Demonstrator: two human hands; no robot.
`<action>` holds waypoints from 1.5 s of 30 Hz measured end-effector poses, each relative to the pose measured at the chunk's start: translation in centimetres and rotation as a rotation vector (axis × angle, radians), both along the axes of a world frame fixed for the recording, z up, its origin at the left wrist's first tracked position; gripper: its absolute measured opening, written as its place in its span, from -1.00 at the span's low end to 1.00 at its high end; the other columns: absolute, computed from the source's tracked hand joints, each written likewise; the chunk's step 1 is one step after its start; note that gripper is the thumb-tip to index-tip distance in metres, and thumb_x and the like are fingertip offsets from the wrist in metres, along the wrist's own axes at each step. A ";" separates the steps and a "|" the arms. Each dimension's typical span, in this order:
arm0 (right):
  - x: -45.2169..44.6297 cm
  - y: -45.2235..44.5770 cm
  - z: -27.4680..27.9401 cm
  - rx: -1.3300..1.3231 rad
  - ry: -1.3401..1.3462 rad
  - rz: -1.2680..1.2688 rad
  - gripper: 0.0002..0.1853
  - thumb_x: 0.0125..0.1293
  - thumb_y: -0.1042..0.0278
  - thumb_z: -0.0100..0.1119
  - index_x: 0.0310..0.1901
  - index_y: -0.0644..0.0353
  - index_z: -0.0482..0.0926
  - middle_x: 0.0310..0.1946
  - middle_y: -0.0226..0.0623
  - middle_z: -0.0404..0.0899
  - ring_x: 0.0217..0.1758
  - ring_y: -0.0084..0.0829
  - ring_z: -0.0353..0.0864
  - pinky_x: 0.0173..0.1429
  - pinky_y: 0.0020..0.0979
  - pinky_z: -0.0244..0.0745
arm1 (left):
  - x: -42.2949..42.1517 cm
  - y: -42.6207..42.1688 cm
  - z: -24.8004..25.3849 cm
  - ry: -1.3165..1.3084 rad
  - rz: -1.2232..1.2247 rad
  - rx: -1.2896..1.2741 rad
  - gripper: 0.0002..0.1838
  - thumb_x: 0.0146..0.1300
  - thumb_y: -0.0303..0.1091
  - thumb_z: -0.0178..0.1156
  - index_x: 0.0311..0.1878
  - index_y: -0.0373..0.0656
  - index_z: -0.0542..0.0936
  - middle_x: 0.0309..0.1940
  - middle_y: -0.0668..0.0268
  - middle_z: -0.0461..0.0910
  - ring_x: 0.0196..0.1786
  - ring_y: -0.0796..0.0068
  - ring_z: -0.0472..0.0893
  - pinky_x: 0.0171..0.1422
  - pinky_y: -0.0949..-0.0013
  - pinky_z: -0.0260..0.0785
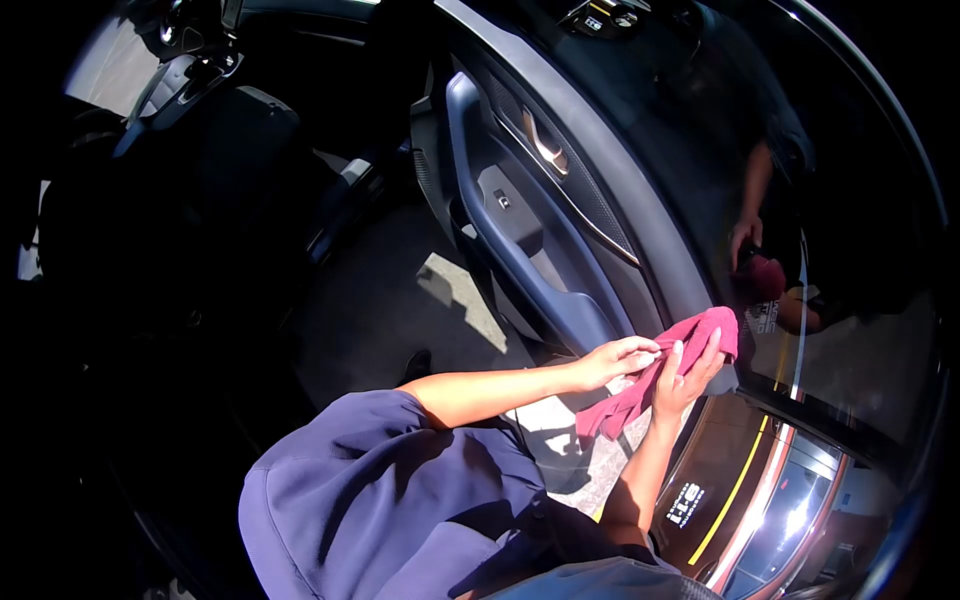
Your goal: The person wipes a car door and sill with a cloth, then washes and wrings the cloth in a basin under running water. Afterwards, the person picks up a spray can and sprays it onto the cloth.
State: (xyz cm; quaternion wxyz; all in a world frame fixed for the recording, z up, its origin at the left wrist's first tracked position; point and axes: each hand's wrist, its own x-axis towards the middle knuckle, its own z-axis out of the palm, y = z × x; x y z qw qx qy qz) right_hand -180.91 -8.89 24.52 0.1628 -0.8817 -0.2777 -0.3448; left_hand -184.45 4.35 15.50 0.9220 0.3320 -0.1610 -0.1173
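Observation:
A dark red cloth [716,325] is bunched between my two hands at the rear end of an open car door [612,212]. My left hand [615,362] reaches in from the left, its fingertips pinched on the near side of the cloth. Against the cloth's right part lies my right hand [688,375], fingers pointing up and curved over the fabric. A loose end of the cloth hangs down below my left hand. Whether the cloth touches the door's edge I cannot tell.
The door's inner panel carries a handle [546,150], a window switch [503,199] and an armrest [480,225]. Dark window glass [730,130] reflects a person's arms and the cloth. Left of the door is the shadowed car interior with a seat [245,125]. Sunlit ground [465,290] shows below.

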 end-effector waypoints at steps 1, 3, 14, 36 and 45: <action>1.2 1.2 0.4 -0.076 0.014 -0.083 -0.42 0.37 0.24 0.14 0.37 0.21 0.29 0.25 0.14 0.36 0.32 0.13 0.32 0.41 0.01 0.13 | 0.2 -0.1 0.0 -0.055 0.100 0.021 -0.48 0.46 -0.11 0.06 0.33 -0.24 0.32 0.24 0.24 0.40 0.34 0.46 0.34 0.40 0.37 0.19; 3.9 4.0 0.5 -0.348 -0.079 -0.148 -0.42 0.38 0.14 0.10 0.37 0.18 0.31 0.20 0.07 0.44 0.28 0.09 0.37 0.39 0.01 0.17 | 0.5 0.7 -1.1 -0.037 0.216 0.115 -0.49 0.47 -0.13 0.05 0.34 -0.24 0.31 0.25 0.23 0.38 0.36 0.47 0.32 0.43 0.36 0.17; 3.3 5.6 -0.8 1.055 0.721 0.754 -0.55 0.28 0.70 0.07 0.22 0.34 0.38 0.13 -0.18 0.48 0.21 -0.39 0.48 0.37 -0.35 0.32 | -0.7 2.3 -2.5 0.194 0.473 0.250 -0.34 0.46 0.03 0.00 0.41 -0.26 0.19 0.25 0.17 0.38 0.32 0.40 0.36 0.43 0.33 0.12; -3.0 -51.6 -11.2 1.004 0.867 0.185 -0.28 0.17 0.48 0.34 0.35 0.28 0.24 0.07 -0.17 0.53 0.16 -0.41 0.53 0.26 -0.38 0.42 | 7.8 -46.4 -5.0 -0.142 -0.266 0.724 -0.70 0.40 -0.30 0.13 0.09 -0.25 0.45 -0.20 0.33 0.58 -0.08 0.61 0.52 0.03 0.49 0.38; 16.2 -61.1 -16.8 0.959 0.922 -0.150 -0.70 0.20 0.60 0.28 -0.02 0.33 0.52 -0.20 -0.36 0.61 -0.12 -0.58 0.58 0.02 -0.51 0.47 | 29.4 -49.8 -5.3 -0.085 -0.142 1.259 -0.70 0.31 -0.09 0.24 -0.32 -0.16 0.64 -0.49 0.37 0.66 -0.43 0.60 0.55 -0.31 0.38 0.39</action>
